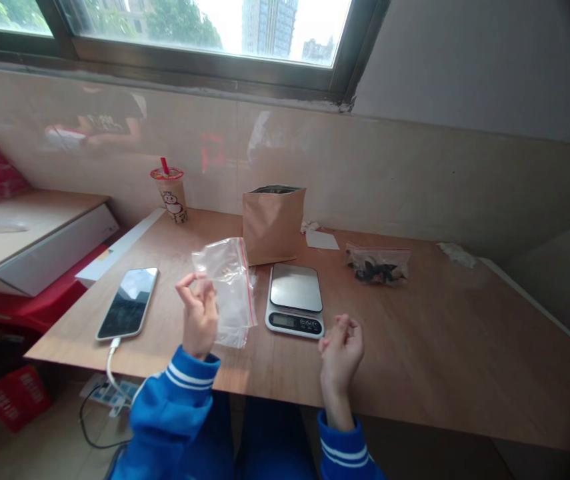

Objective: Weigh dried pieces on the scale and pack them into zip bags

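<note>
My left hand (199, 319) is raised over the left edge of a few clear zip-lock bags (232, 303) with red seal strips. Its fingers are curled inward, and I see nothing between them. Off the front right corner of a kitchen scale (295, 293), my right hand (342, 350) hovers with its fingers bent together, also with nothing visible in it. The scale has a steel plate and a small display, and nothing lies on its plate. Behind it stands a brown kraft paper pouch (272, 227), open at the top. A zip-lock bag of dark dried pieces (379, 265) lies to the right.
A phone (129, 303) with a white charging cable (110, 360) lies at the left. A drink cup (172, 197) with a red straw stands at the back left. White paper (322, 240) and a crumpled tissue (456, 255) lie near the wall.
</note>
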Available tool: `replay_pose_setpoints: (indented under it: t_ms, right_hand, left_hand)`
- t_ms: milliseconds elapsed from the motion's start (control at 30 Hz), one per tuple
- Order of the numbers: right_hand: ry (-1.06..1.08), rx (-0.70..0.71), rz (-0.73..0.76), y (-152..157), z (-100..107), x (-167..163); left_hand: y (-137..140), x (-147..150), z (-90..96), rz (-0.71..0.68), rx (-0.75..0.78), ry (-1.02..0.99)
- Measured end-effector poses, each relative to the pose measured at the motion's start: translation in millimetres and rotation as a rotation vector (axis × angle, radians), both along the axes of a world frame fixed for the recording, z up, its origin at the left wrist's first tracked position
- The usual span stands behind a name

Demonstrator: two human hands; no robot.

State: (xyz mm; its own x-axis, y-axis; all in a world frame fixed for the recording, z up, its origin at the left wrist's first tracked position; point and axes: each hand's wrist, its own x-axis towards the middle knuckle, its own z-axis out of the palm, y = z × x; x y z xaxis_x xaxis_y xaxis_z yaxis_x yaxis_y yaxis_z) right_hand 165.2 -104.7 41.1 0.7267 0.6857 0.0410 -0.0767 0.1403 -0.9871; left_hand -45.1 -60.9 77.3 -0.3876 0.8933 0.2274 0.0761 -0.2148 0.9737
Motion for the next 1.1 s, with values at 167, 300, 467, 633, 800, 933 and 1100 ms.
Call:
replay_pose_setpoints:
  t_ms: [167,300,467,633,800,933,1100]
  right_hand:
    - [-0.268,-0.099,-0.047,14.0,1.6,80.0]
    - [-0.863,-0.196,-0.124,62.3,-10.9,141.8]
    - [-1.248,-0.441,-0.079,118.7,-48.0,189.5]
    - [-1.299,-0.481,-0.199,130.3,-67.2,196.3]
    - [-1.305,-0.464,-0.259,122.6,-59.4,192.6]
    - [-1.210,-0.307,-0.331,103.6,-47.5,183.4]
    - [-1.042,-0.038,-0.446,55.0,-17.8,154.1]
  left_hand:
    - [23.9,-34.3,4.1,-0.062,-0.199,0.413]
    - [33.0,-28.7,-15.1,0.100,-0.241,0.990]
    - [19.2,-4.7,-31.2,0.163,0.001,1.152]
    - [11.8,11.7,-69.2,-0.227,-0.046,1.277]
    - [15.5,10.3,-91.8,-0.225,-0.076,1.241]
    - [9.7,8.0,-83.0,-0.056,0.185,1.080]
    - [-1.9,8.8,-68.1,0.085,0.341,0.953]
